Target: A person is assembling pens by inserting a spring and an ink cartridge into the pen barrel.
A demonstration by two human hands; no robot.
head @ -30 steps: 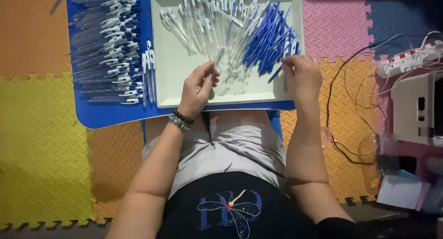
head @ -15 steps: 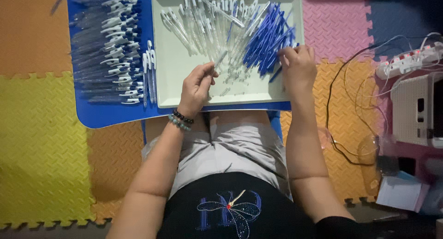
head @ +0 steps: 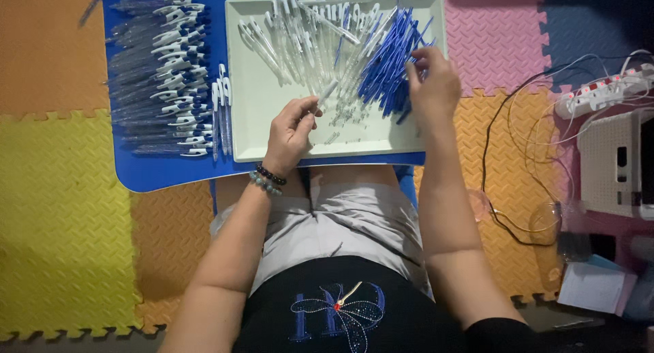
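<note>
A pale rectangular tray lies on a blue lap table above my knees. My left hand, with two bead bracelets at the wrist, pinches a clear pen barrel over the tray's middle. My right hand rests with spread fingers on a heap of blue pen refills at the tray's right side. Several clear barrels with white clips lie across the tray's upper left.
A pile of finished clear-and-blue pens covers the blue table left of the tray. Coloured foam floor mats surround me. At the right lie a white power strip, looping cables and a white box.
My right hand has moved up and left from the tray's lower right edge onto the blue refills. My left hand has stayed put with the clear barrel.
</note>
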